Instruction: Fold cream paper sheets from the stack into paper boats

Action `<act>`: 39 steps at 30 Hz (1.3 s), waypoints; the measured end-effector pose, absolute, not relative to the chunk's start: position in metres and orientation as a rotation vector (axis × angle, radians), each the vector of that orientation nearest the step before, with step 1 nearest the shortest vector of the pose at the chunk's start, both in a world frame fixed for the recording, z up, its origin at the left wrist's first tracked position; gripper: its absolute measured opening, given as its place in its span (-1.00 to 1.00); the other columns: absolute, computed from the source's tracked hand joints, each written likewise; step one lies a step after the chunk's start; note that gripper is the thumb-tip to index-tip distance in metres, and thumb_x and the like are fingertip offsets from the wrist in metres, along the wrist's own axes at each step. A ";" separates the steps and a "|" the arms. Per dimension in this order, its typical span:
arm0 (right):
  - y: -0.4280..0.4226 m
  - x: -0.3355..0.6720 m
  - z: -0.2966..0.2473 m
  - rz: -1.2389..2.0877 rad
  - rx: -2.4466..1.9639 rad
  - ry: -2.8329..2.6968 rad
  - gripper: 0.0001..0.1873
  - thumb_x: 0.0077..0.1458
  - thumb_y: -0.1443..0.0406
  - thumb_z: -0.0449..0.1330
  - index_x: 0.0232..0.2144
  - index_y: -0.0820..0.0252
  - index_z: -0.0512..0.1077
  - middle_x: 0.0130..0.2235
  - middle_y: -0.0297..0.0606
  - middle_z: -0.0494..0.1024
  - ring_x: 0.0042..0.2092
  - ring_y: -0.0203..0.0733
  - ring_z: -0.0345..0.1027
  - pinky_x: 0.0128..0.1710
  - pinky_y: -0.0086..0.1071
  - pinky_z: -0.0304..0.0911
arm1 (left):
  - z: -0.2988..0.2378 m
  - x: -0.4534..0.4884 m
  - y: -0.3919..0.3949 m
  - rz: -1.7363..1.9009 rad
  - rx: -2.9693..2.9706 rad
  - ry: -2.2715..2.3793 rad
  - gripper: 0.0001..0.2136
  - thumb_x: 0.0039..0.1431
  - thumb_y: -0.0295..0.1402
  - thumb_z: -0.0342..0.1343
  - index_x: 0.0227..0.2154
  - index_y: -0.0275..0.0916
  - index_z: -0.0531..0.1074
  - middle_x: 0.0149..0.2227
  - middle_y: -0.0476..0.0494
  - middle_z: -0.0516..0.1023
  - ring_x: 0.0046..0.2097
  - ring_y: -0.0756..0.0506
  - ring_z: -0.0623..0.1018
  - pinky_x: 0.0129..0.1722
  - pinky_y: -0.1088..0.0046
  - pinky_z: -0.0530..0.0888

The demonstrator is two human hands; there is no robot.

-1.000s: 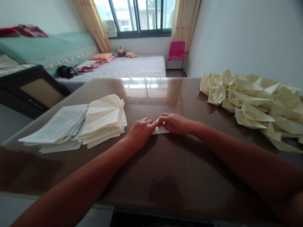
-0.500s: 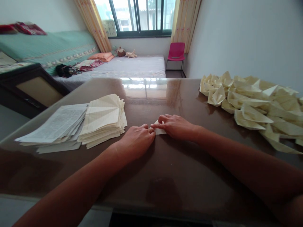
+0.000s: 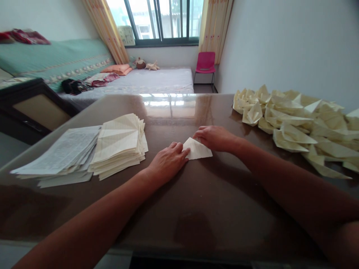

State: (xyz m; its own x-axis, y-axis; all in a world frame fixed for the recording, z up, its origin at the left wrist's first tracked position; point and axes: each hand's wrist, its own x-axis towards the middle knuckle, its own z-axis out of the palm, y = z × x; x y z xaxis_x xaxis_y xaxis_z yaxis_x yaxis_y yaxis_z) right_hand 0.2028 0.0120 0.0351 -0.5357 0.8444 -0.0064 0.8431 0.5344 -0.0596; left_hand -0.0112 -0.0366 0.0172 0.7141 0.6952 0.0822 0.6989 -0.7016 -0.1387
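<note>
A cream sheet of paper, folded into a roughly triangular shape (image 3: pixel 198 150), lies flat on the table between my hands. My left hand (image 3: pixel 169 160) has its thumb and curled fingers closed on the paper's left corner, holding it against the tabletop. At the upper right slanting edge, my right hand (image 3: pixel 217 138) is closed with bent fingers whose tips touch the paper near its peak. The undersides of the right fingers are hidden.
The glossy brown table (image 3: pixel 157 213) bears a stack of cream sheets (image 3: pixel 119 145) and a pile of printed pages (image 3: pixel 60 151) on the left. Many folded paper shapes (image 3: pixel 297 123) are heaped at the right by the wall. Behind stand a bed (image 3: pixel 165 80) and a pink chair (image 3: pixel 206 62).
My right hand has moved up and away from my left hand, uncovering most of the folded paper. The left hand stays at the left corner. The view has shifted slightly.
</note>
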 end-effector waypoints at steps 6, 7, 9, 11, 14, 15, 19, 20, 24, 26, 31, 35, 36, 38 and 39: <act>0.045 0.244 0.039 0.269 -1.665 -2.777 -0.73 0.14 0.26 0.04 -0.25 0.18 0.52 -0.26 -0.23 0.60 -0.30 -0.21 0.42 -0.39 -0.44 0.11 | 0.006 -0.011 -0.030 -0.131 -2.781 -1.097 -0.65 0.31 -0.17 -0.08 0.07 -0.17 0.32 -0.11 -0.20 0.38 -0.04 -0.17 0.37 -0.05 0.29 0.41; 0.045 0.245 0.039 0.316 -1.647 -2.801 -0.74 0.13 0.25 0.05 -0.26 0.19 0.52 -0.27 -0.23 0.60 -0.31 -0.21 0.42 -0.40 -0.44 0.11 | 0.005 -0.011 -0.030 -0.157 -2.790 -1.083 -0.66 0.31 -0.17 -0.08 0.05 -0.18 0.33 -0.08 -0.20 0.38 -0.01 -0.17 0.35 -0.02 0.29 0.40; 0.042 0.243 0.037 0.403 -1.605 -2.816 -0.75 0.12 0.22 0.08 -0.26 0.18 0.51 -0.29 -0.24 0.60 -0.33 -0.23 0.41 -0.41 -0.45 0.12 | 0.003 -0.010 -0.029 -0.188 -2.810 -1.043 -0.68 0.32 -0.20 -0.09 0.03 -0.22 0.34 -0.03 -0.20 0.38 0.05 -0.17 0.33 0.03 0.28 0.38; 0.039 0.238 0.036 0.500 -1.569 -2.811 -0.76 0.09 0.20 0.12 -0.26 0.18 0.50 -0.32 -0.26 0.59 -0.35 -0.24 0.40 -0.43 -0.47 0.12 | 0.001 -0.009 -0.029 -0.188 -2.820 -1.015 -0.68 0.33 -0.23 -0.11 0.02 -0.27 0.34 -0.02 -0.21 0.39 0.06 -0.16 0.34 0.06 0.28 0.37; 0.036 0.233 0.035 0.563 -1.558 -2.802 -0.79 0.02 0.24 0.16 -0.28 0.17 0.50 -0.34 -0.29 0.59 -0.35 -0.25 0.40 -0.43 -0.49 0.12 | 0.000 -0.008 -0.029 -0.172 -2.814 -0.996 -0.67 0.34 -0.24 -0.12 0.02 -0.31 0.34 -0.03 -0.23 0.40 0.03 -0.16 0.36 0.08 0.26 0.36; 0.035 0.232 0.035 0.560 -1.568 -2.796 -0.80 0.00 0.27 0.16 -0.29 0.18 0.50 -0.35 -0.29 0.58 -0.35 -0.26 0.40 -0.43 -0.49 0.12 | 0.000 -0.008 -0.028 -0.167 -2.812 -0.993 -0.67 0.34 -0.24 -0.12 0.02 -0.31 0.34 -0.03 -0.24 0.40 0.03 -0.17 0.36 0.08 0.26 0.36; 0.036 0.230 0.034 0.591 -1.608 -2.762 -0.82 -0.03 0.29 0.17 -0.33 0.20 0.51 -0.38 -0.28 0.58 -0.38 -0.27 0.38 -0.44 -0.49 0.12 | 0.002 -0.008 -0.030 -0.146 -2.815 -1.004 -0.67 0.34 -0.25 -0.14 0.06 -0.26 0.32 -0.04 -0.22 0.40 0.01 -0.16 0.35 0.04 0.28 0.36; 0.036 0.230 0.033 0.606 -1.616 -2.748 -0.82 -0.03 0.29 0.17 -0.34 0.20 0.51 -0.39 -0.29 0.58 -0.39 -0.27 0.38 -0.45 -0.49 0.12 | 0.003 -0.007 -0.031 -0.145 -2.812 -1.015 -0.66 0.34 -0.24 -0.14 0.09 -0.22 0.29 -0.03 -0.20 0.39 0.01 -0.16 0.35 0.02 0.28 0.36; 0.037 0.231 0.033 0.660 -1.603 -2.708 -0.83 -0.07 0.27 0.18 -0.39 0.20 0.52 -0.42 -0.32 0.56 -0.40 -0.28 0.36 -0.45 -0.49 0.12 | 0.004 0.000 -0.035 -0.159 -2.757 -1.099 -0.57 0.33 -0.12 -0.18 0.22 0.01 0.13 -0.02 -0.16 0.36 -0.01 -0.19 0.33 -0.06 0.24 0.34; 0.037 0.232 0.034 0.668 -1.583 -2.692 -0.83 -0.09 0.25 0.19 -0.41 0.20 0.52 -0.44 -0.33 0.54 -0.41 -0.29 0.35 -0.47 -0.49 0.10 | 0.003 0.004 -0.035 -0.159 -2.733 -1.134 -0.55 0.32 -0.05 -0.20 0.23 0.07 0.11 -0.04 -0.17 0.35 -0.03 -0.20 0.33 -0.09 0.22 0.32; 0.036 0.232 0.035 0.685 -1.495 -2.658 -0.85 -0.11 0.28 0.18 -0.45 0.22 0.50 -0.47 -0.36 0.51 -0.44 -0.32 0.30 -0.48 -0.50 0.09 | 0.004 0.010 -0.032 -0.153 -2.737 -1.155 -0.56 0.30 0.00 -0.23 0.20 0.14 0.18 -0.06 -0.18 0.33 -0.05 -0.21 0.30 -0.13 0.23 0.27; 0.037 0.231 0.032 0.708 -1.456 -2.629 -0.86 -0.13 0.29 0.18 -0.45 0.22 0.49 -0.47 -0.36 0.50 -0.43 -0.32 0.29 -0.48 -0.50 0.09 | 0.005 0.010 -0.032 -0.157 -2.747 -1.166 -0.56 0.29 -0.01 -0.22 0.19 0.13 0.19 -0.07 -0.18 0.33 -0.05 -0.21 0.29 -0.12 0.23 0.26; 0.038 0.232 0.031 0.728 -1.455 -2.619 -0.85 -0.12 0.28 0.18 -0.44 0.22 0.48 -0.47 -0.36 0.50 -0.43 -0.32 0.29 -0.48 -0.50 0.09 | 0.004 0.010 -0.033 -0.158 -2.747 -1.167 -0.56 0.29 -0.01 -0.22 0.19 0.13 0.20 -0.07 -0.18 0.33 -0.05 -0.22 0.29 -0.12 0.23 0.26; 0.038 0.233 0.028 0.762 -1.447 -2.597 -0.83 -0.12 0.26 0.20 -0.41 0.22 0.47 -0.46 -0.36 0.49 -0.43 -0.33 0.28 -0.49 -0.50 0.09 | 0.004 0.010 -0.034 -0.156 -2.744 -1.170 -0.56 0.29 -0.01 -0.21 0.19 0.12 0.20 -0.07 -0.18 0.34 -0.04 -0.22 0.29 -0.12 0.23 0.26; 0.038 0.233 0.027 0.768 -1.440 -2.589 -0.81 -0.13 0.26 0.21 -0.40 0.22 0.46 -0.45 -0.36 0.49 -0.43 -0.33 0.28 -0.49 -0.51 0.09 | 0.004 0.010 -0.034 -0.155 -2.741 -1.172 -0.56 0.29 -0.01 -0.21 0.19 0.12 0.20 -0.07 -0.18 0.34 -0.04 -0.22 0.29 -0.13 0.24 0.26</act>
